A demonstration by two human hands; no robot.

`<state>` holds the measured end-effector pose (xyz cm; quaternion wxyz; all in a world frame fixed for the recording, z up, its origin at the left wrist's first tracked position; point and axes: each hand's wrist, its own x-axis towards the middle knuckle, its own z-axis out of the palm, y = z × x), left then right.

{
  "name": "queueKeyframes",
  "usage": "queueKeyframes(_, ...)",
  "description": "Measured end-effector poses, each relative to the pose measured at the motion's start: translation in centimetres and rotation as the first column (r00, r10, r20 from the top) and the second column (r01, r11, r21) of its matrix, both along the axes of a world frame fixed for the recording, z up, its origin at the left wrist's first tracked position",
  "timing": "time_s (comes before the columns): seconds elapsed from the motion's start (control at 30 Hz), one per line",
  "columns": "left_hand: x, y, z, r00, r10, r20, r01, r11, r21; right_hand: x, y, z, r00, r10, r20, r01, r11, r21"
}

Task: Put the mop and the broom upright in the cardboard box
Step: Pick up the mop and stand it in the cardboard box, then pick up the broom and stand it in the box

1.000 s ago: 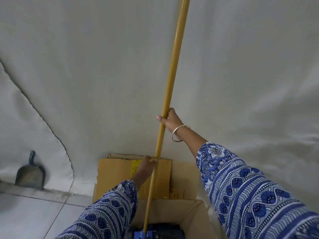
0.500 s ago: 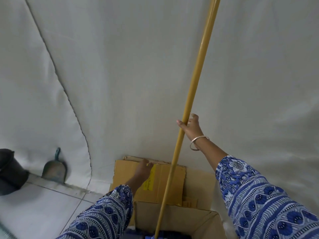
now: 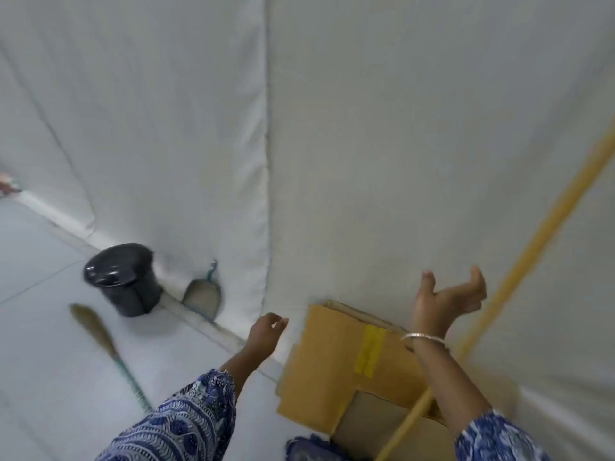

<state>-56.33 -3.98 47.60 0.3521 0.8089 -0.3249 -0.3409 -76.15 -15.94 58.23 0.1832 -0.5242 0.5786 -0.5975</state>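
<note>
The mop's yellow handle (image 3: 532, 247) stands in the cardboard box (image 3: 336, 361) at the lower right and leans right against the white sheet. A bit of its blue head (image 3: 309, 447) shows at the box's foot. My right hand (image 3: 446, 297) is open, fingers apart, just left of the handle and not touching it. My left hand (image 3: 266, 331) hangs loosely curled and empty left of the box flap. The broom (image 3: 106, 347) lies flat on the floor at the left, bristles away from me, green handle toward me.
A black lidded bin (image 3: 124, 281) stands by the wall behind the broom. A dustpan (image 3: 203, 294) leans on the white sheet (image 3: 366, 128) next to it. Grey tiled floor (image 3: 43, 377) spreads to the left.
My right hand has let go of the mop handle and opened. My left hand has left the box flap. The view has swung left, bringing the broom and bin into sight.
</note>
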Motion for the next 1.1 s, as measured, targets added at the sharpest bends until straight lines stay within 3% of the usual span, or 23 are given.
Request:
queueKeyframes(0.23,23.3,17.4,-3.3,0.982,0.166,0.096,-0.177,0.976,0.129,26.4,11.0,-5.3,0.908,0.407,-0.1,-0.388,0.907,0.166)
queueKeyframes(0.43,38.0,23.7,-5.3,0.958,0.243,0.151,-0.271,0.939,0.212,40.8,14.2,-10.5,0.819,0.559,-0.134,-0.488,0.8,0.349)
queueKeyframes(0.63,51.1,21.9,-9.2,0.968,0.16,0.194,-0.212,0.934,0.287,53.1,12.4,-17.7,0.8,0.587,-0.119,-0.46,0.729,0.507)
queueKeyframes(0.77,58.4,19.8,-13.4,0.976,0.093,0.197,-0.159,0.923,0.349,60.5,10.6,-24.1,0.816,0.563,-0.129,-0.351,0.661,0.663)
queueKeyframes(0.93,65.6,18.6,-21.8,0.978,-0.114,0.175,0.006,0.851,0.525,67.6,9.6,-33.5,0.813,0.577,-0.073,-0.246,0.455,0.856)
queueKeyframes(1.1,70.5,15.7,-34.6,0.938,-0.331,0.101,0.19,0.736,0.649,70.5,10.3,-46.7,0.921,0.378,0.096,-0.185,0.208,0.961)
